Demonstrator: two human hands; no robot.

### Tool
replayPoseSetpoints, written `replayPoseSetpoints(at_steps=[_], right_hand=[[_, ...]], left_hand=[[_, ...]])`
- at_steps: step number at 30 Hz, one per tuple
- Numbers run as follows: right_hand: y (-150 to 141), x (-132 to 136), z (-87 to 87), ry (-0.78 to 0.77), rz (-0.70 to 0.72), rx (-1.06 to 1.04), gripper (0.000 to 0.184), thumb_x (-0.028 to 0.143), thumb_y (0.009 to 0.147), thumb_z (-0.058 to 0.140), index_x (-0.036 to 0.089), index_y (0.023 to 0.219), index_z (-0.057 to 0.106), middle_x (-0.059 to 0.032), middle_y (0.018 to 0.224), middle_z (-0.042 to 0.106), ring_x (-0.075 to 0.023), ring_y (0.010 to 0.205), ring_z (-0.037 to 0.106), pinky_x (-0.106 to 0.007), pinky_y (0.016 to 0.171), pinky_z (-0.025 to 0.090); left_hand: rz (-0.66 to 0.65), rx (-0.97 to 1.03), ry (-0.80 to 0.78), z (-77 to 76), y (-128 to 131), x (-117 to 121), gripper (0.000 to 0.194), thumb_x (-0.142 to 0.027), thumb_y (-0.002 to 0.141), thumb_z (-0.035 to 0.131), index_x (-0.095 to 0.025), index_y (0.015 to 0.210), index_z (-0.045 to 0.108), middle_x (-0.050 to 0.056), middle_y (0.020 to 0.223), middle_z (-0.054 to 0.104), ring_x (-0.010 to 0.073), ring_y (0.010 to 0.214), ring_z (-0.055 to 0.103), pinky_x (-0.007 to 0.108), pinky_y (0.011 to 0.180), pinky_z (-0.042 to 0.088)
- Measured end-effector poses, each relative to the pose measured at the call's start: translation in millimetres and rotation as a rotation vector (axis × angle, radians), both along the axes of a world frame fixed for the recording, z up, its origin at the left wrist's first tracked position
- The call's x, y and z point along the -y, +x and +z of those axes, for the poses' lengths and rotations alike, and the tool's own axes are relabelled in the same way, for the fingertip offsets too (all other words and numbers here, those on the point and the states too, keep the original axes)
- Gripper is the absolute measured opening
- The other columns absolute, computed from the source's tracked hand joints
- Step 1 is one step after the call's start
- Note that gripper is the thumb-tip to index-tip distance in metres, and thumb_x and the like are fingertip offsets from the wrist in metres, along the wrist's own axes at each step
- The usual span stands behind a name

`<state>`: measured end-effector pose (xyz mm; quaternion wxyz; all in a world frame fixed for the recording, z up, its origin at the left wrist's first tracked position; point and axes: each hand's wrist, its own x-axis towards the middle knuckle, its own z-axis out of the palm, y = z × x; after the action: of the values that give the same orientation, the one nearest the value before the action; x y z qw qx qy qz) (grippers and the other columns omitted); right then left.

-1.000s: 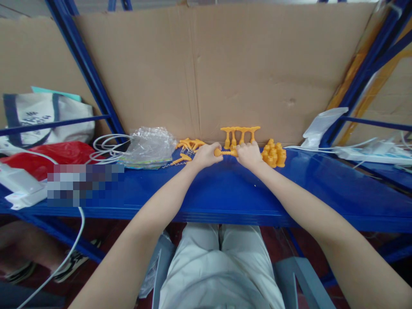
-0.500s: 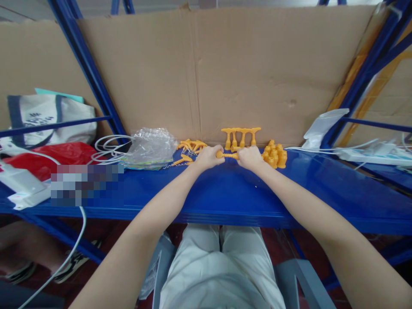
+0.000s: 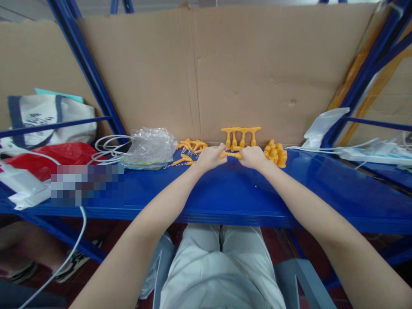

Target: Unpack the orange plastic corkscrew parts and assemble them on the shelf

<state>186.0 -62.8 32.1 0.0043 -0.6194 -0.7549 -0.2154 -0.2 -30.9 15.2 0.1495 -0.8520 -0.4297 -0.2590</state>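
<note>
A yellow-orange plastic piece with a ribbed shaft [image 3: 233,155] lies level between my two hands above the blue shelf. My left hand [image 3: 210,158] is closed on its rounded left end. The other end is in the closed fingers of my right hand [image 3: 254,157], which cover it. Just behind the hands, several T-shaped yellow plastic pieces [image 3: 243,134] stand upright in a row. Close to my right hand is a cluster of yellow bottle-shaped pieces [image 3: 275,154]. Left of my left hand lie yellow branched pieces [image 3: 192,146] with dark coiled springs or chains among them.
A tall cardboard sheet [image 3: 241,73] rises behind the blue shelf [image 3: 225,193]. Clear plastic bags [image 3: 152,148], white cable loops [image 3: 109,148] and a red bag [image 3: 61,158] lie left. White power strips [image 3: 376,155] are at right. A person's legs [image 3: 32,244] show below left.
Both hands have shifted slightly to the right with the yellow piece still between them. The surrounding pieces have stayed where they were.
</note>
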Motion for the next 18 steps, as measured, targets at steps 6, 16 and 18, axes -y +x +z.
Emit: replayPoseSetpoints(at_steps=[6, 16, 18], right_hand=[[-7.3, 4.4, 2.7, 0.088, 0.042, -0.017, 0.038, 0.019, 0.096, 0.041, 0.004, 0.118, 0.068, -0.0258, 0.114, 0.072, -0.0326, 0.110, 0.070, -0.038, 0.091, 0.051], [-10.5, 4.5, 1.7, 0.006, -0.003, -0.027, 0.039, 0.024, 0.096, 0.044, 0.007, 0.118, 0.071, -0.0252, 0.111, 0.073, -0.0335, 0.113, 0.070, -0.036, 0.089, 0.053], [-9.4, 4.1, 2.0, 0.001, -0.005, -0.016, 0.039, 0.024, 0.096, 0.044, 0.007, 0.116, 0.072, -0.0253, 0.111, 0.074, -0.0337, 0.113, 0.070, -0.036, 0.090, 0.053]], left_hand=[[0.039, 0.085, -0.039, -1.1, -3.3, -4.9, 0.032, -0.027, 0.079, 0.063, -0.020, 0.109, 0.069, 0.005, 0.084, 0.076, 0.0251, 0.083, 0.073, 0.028, 0.069, 0.049], [-0.004, 0.092, -0.047, -4.5, -4.5, -10.9, 0.031, -0.026, 0.077, 0.064, -0.022, 0.107, 0.069, 0.003, 0.083, 0.076, 0.0236, 0.082, 0.073, 0.027, 0.068, 0.049], [-0.005, 0.083, -0.048, -4.6, -3.8, -10.6, 0.030, -0.026, 0.078, 0.064, -0.021, 0.107, 0.069, 0.004, 0.085, 0.077, 0.0243, 0.083, 0.073, 0.027, 0.069, 0.049]])
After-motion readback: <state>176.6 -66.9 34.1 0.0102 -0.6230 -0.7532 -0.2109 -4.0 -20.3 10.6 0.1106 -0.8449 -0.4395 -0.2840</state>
